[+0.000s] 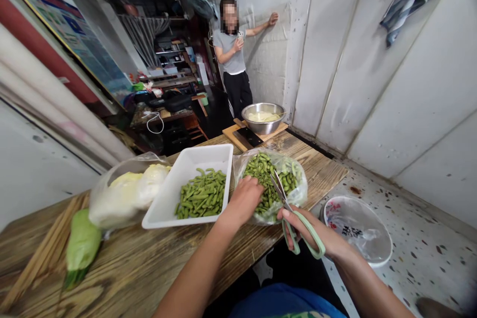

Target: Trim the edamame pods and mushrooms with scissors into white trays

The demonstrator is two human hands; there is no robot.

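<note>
My left hand [244, 198] reaches into a clear plastic bag of green edamame pods [274, 179] on the wooden table [149, 263]; its fingers curl among the pods and are partly hidden. My right hand [316, 236] grips pale green scissors [294, 221], blades pointing up over the bag. A white rectangular tray [186, 164] just left of the bag holds a pile of trimmed pods [203, 194].
A bag of cabbage [126, 189] and a green leafy vegetable [82, 246] lie at left. A steel bowl [263, 117], cutting board and cleaver [249, 136] sit at the far end. A bag-lined basin [357, 228] stands on the floor at right. A person stands by the wall.
</note>
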